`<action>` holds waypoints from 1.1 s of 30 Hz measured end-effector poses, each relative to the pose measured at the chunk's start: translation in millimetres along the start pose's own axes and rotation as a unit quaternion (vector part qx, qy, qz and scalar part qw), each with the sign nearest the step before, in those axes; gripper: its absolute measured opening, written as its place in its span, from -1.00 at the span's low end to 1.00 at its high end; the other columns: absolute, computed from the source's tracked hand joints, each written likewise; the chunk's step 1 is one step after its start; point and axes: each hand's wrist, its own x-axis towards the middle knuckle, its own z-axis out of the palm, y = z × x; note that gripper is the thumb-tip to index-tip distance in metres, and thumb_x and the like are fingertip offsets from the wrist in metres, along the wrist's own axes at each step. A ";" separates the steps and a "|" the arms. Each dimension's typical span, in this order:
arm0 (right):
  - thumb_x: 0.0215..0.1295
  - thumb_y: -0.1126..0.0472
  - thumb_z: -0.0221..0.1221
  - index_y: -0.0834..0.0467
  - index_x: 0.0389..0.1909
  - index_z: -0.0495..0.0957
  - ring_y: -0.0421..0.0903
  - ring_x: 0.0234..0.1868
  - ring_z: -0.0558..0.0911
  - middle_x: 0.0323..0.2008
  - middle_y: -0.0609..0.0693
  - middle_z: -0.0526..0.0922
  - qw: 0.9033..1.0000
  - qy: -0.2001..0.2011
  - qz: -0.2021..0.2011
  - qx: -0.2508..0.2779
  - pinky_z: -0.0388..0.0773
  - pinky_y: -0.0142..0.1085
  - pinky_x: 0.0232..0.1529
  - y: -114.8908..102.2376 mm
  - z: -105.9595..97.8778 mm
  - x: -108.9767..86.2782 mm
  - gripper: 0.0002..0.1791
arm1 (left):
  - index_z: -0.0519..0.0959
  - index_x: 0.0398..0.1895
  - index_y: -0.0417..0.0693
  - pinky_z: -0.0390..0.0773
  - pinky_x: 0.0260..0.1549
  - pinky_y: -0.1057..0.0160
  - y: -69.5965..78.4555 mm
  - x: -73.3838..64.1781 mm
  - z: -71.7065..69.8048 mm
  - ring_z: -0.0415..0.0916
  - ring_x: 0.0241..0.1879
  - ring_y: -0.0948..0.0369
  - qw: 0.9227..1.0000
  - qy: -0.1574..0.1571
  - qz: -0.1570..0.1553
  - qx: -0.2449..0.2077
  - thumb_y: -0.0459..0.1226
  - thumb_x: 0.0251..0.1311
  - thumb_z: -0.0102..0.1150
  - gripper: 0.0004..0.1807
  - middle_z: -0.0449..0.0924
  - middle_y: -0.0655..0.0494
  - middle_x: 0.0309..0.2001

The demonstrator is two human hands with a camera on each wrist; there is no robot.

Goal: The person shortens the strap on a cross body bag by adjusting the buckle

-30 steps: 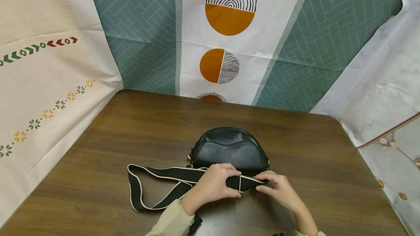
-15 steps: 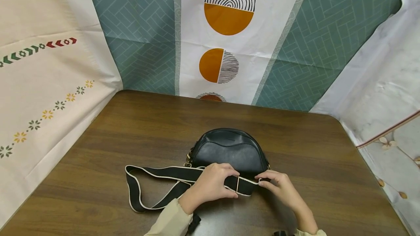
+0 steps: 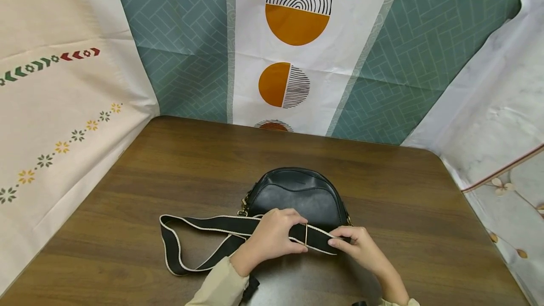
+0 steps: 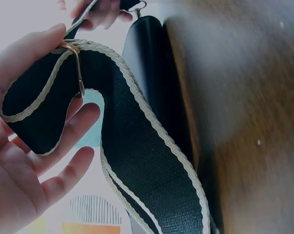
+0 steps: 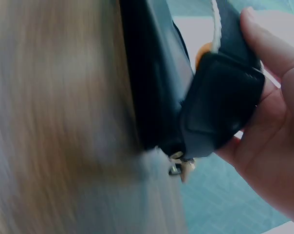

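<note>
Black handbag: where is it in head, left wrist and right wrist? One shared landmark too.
Head: black handbag in the lower half, slightly right of centre.
Left wrist: black handbag upper middle, partly behind the cream-edged black strap.
Right wrist: black handbag upper middle, left of the strap.
Shared landmark: the cream-edged black strap, in all three.

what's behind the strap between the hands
Behind the strap sits the black bag, on the brown table. In the head view, strap and left hand cover part of the bag's lower edge.
</note>
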 end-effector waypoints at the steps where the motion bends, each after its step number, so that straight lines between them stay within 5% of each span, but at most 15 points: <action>1: -0.04 0.59 0.15 0.26 -0.39 0.59 -0.25 -0.39 0.53 -0.45 0.04 0.61 1.000 0.000 0.001 0.002 0.46 -0.40 -0.42 -0.4 1.6 0.8 -0.78 | 0.62 -0.24 -0.07 0.40 -0.33 0.35 0.3 0.0 0.3 0.50 -0.31 0.31 1.000 -0.002 0.002 0.000 -0.03 -0.32 0.42 -0.50 0.57 0.20 -0.30; 17: 0.02 0.55 0.14 0.27 -0.42 0.58 -0.28 -0.41 0.52 -0.47 0.07 0.61 0.999 0.035 0.021 -0.005 0.47 -0.38 -0.47 -12.4 17.2 11.6 -0.84 | 0.62 -0.23 -0.03 0.37 -0.31 0.34 3.7 0.6 0.9 0.47 -0.27 0.31 0.998 -0.022 0.024 0.049 -0.02 -0.31 0.42 -0.51 0.54 0.22 -0.30; 25: 0.12 0.50 0.09 0.25 -0.43 0.56 -0.28 -0.44 0.49 -0.49 0.08 0.59 0.998 0.018 0.060 0.012 0.46 -0.37 -0.50 -17.7 24.1 16.5 -0.87 | 0.62 -0.24 -0.03 0.35 -0.31 0.35 9.1 1.1 2.1 0.48 -0.29 0.32 0.997 -0.020 0.037 0.067 -0.02 -0.32 0.42 -0.51 0.53 0.22 -0.32; 33: 0.15 0.42 0.10 0.23 -0.34 0.56 -0.28 -0.44 0.50 -0.43 -0.02 0.60 0.994 0.025 0.101 0.028 0.48 -0.34 -0.50 -18.3 22.7 15.5 -0.90 | 0.62 -0.23 -0.09 0.37 -0.31 0.37 4.9 -0.2 1.1 0.49 -0.30 0.34 0.999 -0.009 0.037 0.014 -0.07 -0.32 0.44 -0.51 0.55 0.20 -0.31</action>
